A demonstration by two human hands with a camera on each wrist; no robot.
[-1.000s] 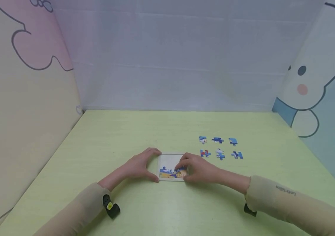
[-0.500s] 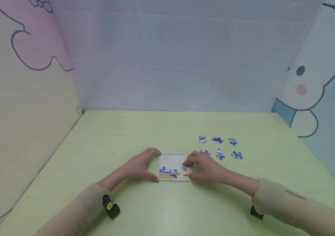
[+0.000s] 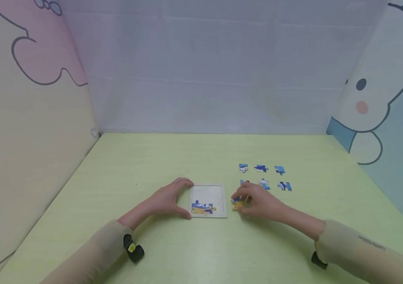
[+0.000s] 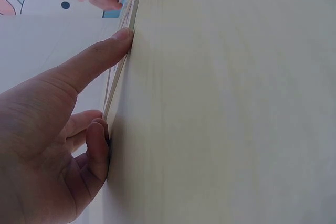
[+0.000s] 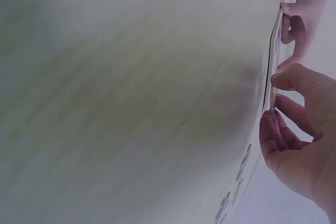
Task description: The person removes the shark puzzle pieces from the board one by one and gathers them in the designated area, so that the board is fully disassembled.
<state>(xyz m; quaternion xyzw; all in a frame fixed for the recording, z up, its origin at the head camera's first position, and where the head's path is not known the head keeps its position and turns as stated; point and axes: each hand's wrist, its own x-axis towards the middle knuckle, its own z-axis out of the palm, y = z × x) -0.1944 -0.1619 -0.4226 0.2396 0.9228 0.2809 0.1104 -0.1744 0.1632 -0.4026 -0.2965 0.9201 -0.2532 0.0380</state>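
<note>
A square white puzzle tray (image 3: 225,202) lies on the table, with joined blue and yellow pieces (image 3: 202,208) in its near left part. My left hand (image 3: 167,199) holds the tray's left side, thumb at the near corner and fingertips at the far one. Just right of the tray, my right hand (image 3: 260,202) pinches a blue and yellow puzzle piece (image 3: 237,203) between thumb and fingers, which partly cover it. Seen edge-on in the right wrist view, that piece (image 5: 273,97) sits between the thumb and fingertips.
Several loose blue puzzle pieces (image 3: 261,168) lie in two rows behind the right hand, which partly hides a red and blue one (image 3: 245,182). The pale green table (image 3: 173,244) has a white wall (image 3: 201,79) behind it and patterned panels at both sides.
The right hand has lifted the blue and yellow piece out of the tray's near right corner and carried it right, past the rim. The left hand stays at the tray's left side.
</note>
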